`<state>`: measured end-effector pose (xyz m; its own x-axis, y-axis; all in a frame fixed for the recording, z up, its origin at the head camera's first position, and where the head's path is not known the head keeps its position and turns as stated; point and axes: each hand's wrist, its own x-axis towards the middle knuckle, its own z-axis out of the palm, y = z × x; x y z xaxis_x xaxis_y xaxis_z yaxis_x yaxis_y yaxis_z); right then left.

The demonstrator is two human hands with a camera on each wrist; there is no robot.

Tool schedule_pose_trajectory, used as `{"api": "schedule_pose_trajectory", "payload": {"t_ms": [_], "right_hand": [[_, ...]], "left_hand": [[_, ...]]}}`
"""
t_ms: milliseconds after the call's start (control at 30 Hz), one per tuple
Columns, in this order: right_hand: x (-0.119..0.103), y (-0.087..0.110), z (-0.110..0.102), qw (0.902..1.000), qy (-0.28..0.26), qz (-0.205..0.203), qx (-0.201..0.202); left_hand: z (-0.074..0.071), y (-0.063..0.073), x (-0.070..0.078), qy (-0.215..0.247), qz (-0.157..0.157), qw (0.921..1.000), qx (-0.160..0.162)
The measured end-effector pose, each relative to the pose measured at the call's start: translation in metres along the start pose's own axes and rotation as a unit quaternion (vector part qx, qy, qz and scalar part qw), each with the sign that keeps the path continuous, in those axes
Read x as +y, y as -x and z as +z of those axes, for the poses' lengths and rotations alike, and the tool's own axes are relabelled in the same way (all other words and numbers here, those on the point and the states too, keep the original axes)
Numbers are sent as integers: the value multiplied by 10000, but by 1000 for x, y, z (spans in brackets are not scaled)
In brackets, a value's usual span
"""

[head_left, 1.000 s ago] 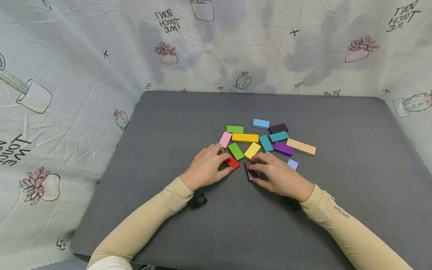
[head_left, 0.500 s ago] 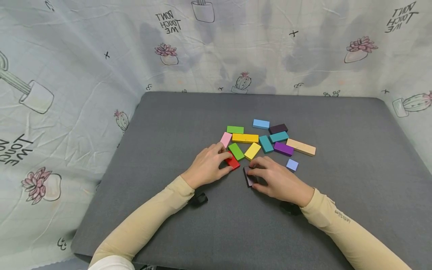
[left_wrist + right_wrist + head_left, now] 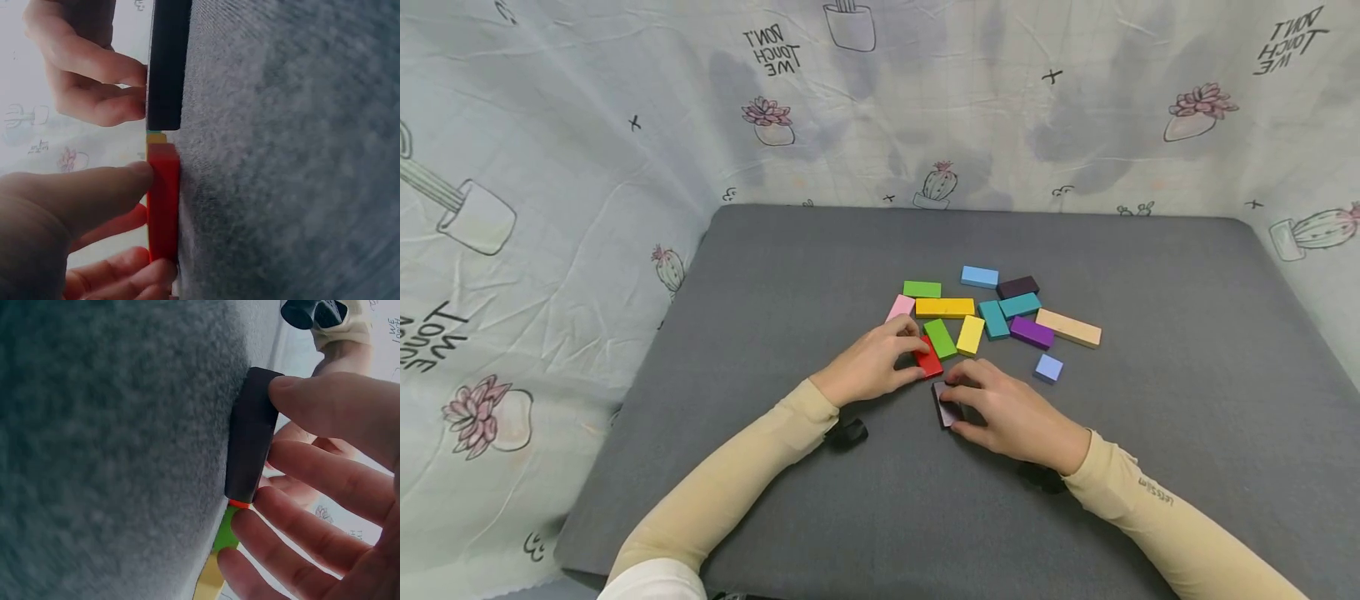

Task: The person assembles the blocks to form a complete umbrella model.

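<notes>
My left hand (image 3: 876, 358) holds a flat red block (image 3: 931, 360) by its ends, thumb at the near one. In the left wrist view the red block (image 3: 164, 203) lies on the grey cloth. Fingers of my right hand (image 3: 1011, 412) curl over a black block (image 3: 947, 408), which lies just nearer than the red one. The right wrist view has the thumb on one end of the black block (image 3: 252, 437) and fingertips by the other. A green block (image 3: 940, 338) sits against the red one, beside a yellow block (image 3: 970, 335).
Beyond the hands lie a long yellow block (image 3: 944, 308), a pink block (image 3: 900, 307) and another green block (image 3: 922, 289). To the right are teal, purple (image 3: 1032, 333), light-blue (image 3: 980, 277) and tan (image 3: 1069, 327) blocks. A small periwinkle block (image 3: 1048, 368) sits beside my right hand.
My left hand has slid right with the red block, and the green and yellow blocks beside it have shifted and turned. My right hand has drawn the black block nearer and slightly left.
</notes>
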<state>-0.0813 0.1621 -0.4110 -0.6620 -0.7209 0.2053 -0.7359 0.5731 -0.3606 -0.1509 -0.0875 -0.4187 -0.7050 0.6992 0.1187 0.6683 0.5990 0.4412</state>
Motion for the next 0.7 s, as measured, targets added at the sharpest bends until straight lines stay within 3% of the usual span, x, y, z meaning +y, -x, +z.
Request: {"api": "schedule_pose_trajectory", "payload": {"t_ms": [167,333,700], "right_hand": [[-2,0,0,9998,-66,114,-123],[-2,0,2,10000,-70,71,-1],[-2,3,5,9990,148,338,248]], "left_hand": [[1,-6,-1,192,223,9994,-176],[2,-12,-1,279,393,9982,-345],[4,-17,-2,445,421,9969,-499]]}}
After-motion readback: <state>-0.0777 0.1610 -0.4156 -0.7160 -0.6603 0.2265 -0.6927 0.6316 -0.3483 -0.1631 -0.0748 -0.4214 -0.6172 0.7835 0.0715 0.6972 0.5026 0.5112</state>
